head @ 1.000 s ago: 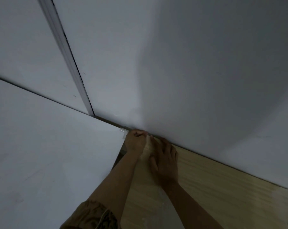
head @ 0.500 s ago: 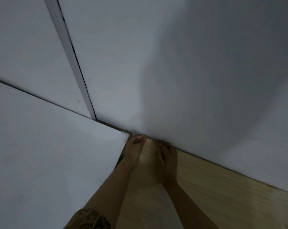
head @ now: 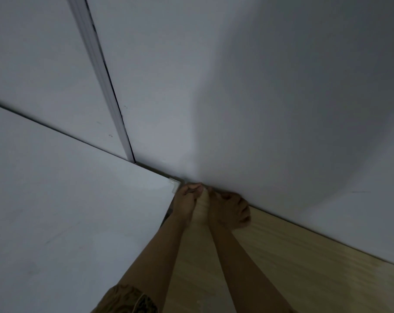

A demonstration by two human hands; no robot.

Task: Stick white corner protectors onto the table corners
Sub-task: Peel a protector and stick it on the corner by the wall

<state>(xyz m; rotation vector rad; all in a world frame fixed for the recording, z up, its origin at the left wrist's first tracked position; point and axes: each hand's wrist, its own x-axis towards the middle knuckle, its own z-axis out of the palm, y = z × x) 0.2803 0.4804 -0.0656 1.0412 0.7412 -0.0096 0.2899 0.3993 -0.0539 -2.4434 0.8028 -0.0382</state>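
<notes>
A white corner protector [head: 174, 185] sits stuck on the far right corner of the white table [head: 78, 211]. Just right of it is the far left corner of the wooden table [head: 282, 256], tight against the wall. My left hand [head: 184, 203] grips that wooden corner with its fingers curled over it. Whatever lies under those fingers is hidden. My right hand [head: 231, 210] rests on the wooden top beside the wall, its fingers curled in and its thumb stretched toward the corner.
A grey-white wall [head: 259, 109] with a vertical trim strip [head: 101, 86] rises directly behind both tables. A narrow dark gap [head: 166, 216] separates the white table from the wooden one. A brown patterned sleeve [head: 126, 299] shows at the bottom edge.
My right hand's fingers, flat on the wooden top a second ago, have curled in. My left hand has stayed at the wooden corner. The view has shifted slightly.
</notes>
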